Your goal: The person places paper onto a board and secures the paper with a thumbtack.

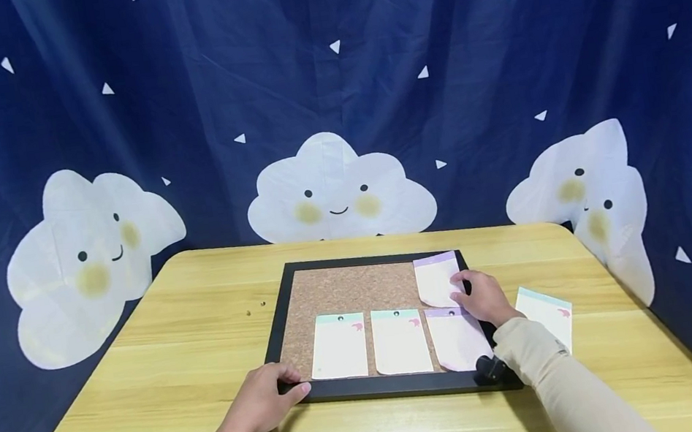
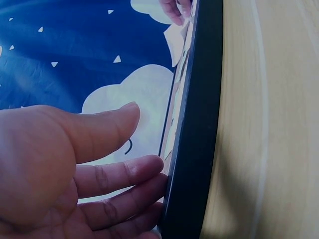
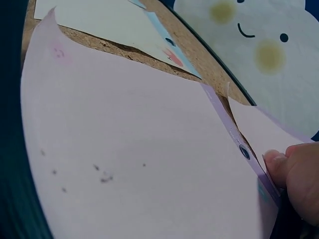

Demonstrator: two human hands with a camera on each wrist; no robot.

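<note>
A cork board (image 1: 356, 285) with a black frame lies on the table. My left hand (image 1: 266, 402) rests at its near left corner; in the left wrist view, the hand's fingers (image 2: 134, 172) lie loosely against the black edge. At the board's far right corner, my right hand (image 1: 482, 296) pinches the right edge of a purple-topped note sheet (image 1: 437, 278). Below it, another purple-topped sheet (image 1: 459, 340) is held by a round-headed pin (image 3: 244, 152). Two teal-topped sheets (image 1: 339, 346) are pinned to its left. The right wrist view shows my thumb at the upper sheet's edge, fingers partly hidden.
One loose teal-topped sheet (image 1: 546, 317) lies on the table right of the board, partly behind my right forearm. Two tiny pins (image 1: 256, 308) lie left of the board. A blue curtain (image 1: 330, 100) with cloud prints hangs behind the wooden table (image 1: 173, 358).
</note>
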